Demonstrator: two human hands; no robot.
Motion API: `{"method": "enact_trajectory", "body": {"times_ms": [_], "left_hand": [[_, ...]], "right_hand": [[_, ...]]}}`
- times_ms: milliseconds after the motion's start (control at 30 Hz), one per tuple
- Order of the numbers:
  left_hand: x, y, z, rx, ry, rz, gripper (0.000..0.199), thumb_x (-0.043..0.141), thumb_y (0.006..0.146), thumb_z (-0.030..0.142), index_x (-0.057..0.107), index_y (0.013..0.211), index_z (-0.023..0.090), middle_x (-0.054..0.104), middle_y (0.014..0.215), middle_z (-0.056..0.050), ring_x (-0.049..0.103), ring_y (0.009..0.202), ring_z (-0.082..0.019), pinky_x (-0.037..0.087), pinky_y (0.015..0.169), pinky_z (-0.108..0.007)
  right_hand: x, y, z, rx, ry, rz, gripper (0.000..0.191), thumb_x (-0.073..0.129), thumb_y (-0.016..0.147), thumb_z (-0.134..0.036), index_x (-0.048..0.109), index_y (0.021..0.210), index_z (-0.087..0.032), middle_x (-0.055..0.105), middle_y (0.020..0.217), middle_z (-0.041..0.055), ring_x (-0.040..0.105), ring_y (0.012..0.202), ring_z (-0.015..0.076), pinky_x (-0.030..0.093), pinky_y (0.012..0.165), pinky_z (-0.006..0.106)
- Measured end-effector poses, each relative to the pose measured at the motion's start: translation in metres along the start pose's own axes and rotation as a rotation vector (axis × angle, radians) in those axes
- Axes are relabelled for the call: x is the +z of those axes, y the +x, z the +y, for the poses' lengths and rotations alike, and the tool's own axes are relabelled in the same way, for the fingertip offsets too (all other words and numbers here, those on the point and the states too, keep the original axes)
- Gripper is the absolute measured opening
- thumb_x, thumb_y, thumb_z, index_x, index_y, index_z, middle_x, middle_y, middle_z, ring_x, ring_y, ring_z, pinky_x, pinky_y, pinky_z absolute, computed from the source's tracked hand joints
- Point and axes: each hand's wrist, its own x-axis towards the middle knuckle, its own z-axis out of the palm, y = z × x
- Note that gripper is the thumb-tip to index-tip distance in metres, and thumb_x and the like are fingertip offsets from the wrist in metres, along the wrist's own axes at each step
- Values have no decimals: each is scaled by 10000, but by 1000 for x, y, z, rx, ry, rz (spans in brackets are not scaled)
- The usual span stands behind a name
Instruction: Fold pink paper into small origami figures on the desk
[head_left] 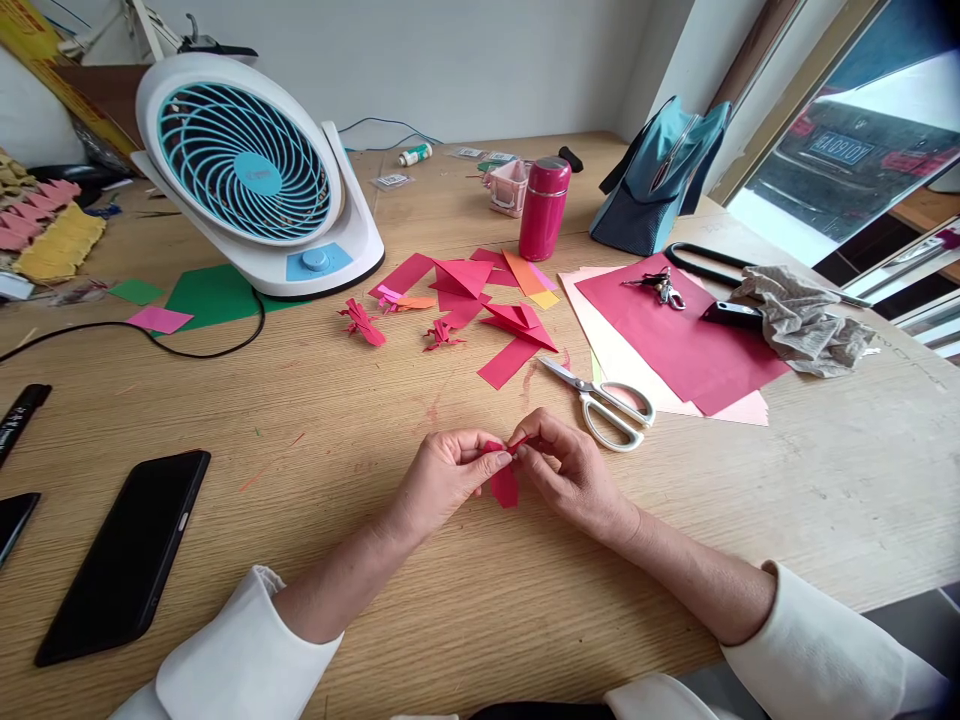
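Between my two hands, low over the table, is a small folded piece of red paper (504, 488). My left hand (452, 468) pinches it from the left with thumb and fingers. From the right, my right hand (570, 472) grips its upper edge between thumb and forefinger; the fingertips hide part of the folds. Just beyond the right hand lie white-handled scissors (611, 408), slightly spread. Two small folded red paper figures (361, 323) sit farther back, near cut and folded red paper pieces (465, 280).
A white and blue fan (251, 170) stands at the back left, its black cable (180, 350) across the table. A phone (127, 550) lies front left. Toward the right are paper sheets (667, 320) with keys (664, 288), crumpled cloth-like material (802, 315), a red flask (545, 208) and a blue bag (652, 185).
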Motion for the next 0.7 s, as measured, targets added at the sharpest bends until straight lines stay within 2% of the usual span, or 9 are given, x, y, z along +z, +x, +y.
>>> {"method": "enact_trajectory", "body": {"times_ms": [167,267,367,600,700], "left_hand": [[-1,0,1,54,59,-17,243,699,839,377,696,791,139,703,634,-28,559,546,-108,380,526,-210],[-3,-3,2,152,153,13,208,678,869,350,727,822,154,709,660,-24,611,611,-134,464,623,-230],[-5,-6,5,266,329,74,174,662,889,324,767,892,186,722,701,-15,634,655,-147,476,659,-231],[-10,-10,10,496,650,174,152,642,910,243,782,969,232,768,849,-29,653,714,-158,449,701,-249],[-12,-10,11,550,733,152,158,636,918,244,778,988,242,766,825,-32,656,722,-170,454,715,-264]], "right_hand": [[1,0,3,9,1,20,102,565,937,-244,593,853,-193,592,763,16,543,653,131,434,596,257],[2,1,9,62,78,35,162,614,926,-341,575,854,-201,580,729,7,514,625,132,399,556,255],[1,2,13,121,130,42,256,661,891,-428,556,821,-205,542,678,-10,458,584,125,344,518,253],[-13,9,-3,236,229,-147,334,631,891,-522,637,883,-188,618,817,26,524,739,155,399,663,281],[-18,11,-8,302,226,-194,388,633,868,-575,641,852,-188,589,775,9,483,702,144,353,626,271]]}}
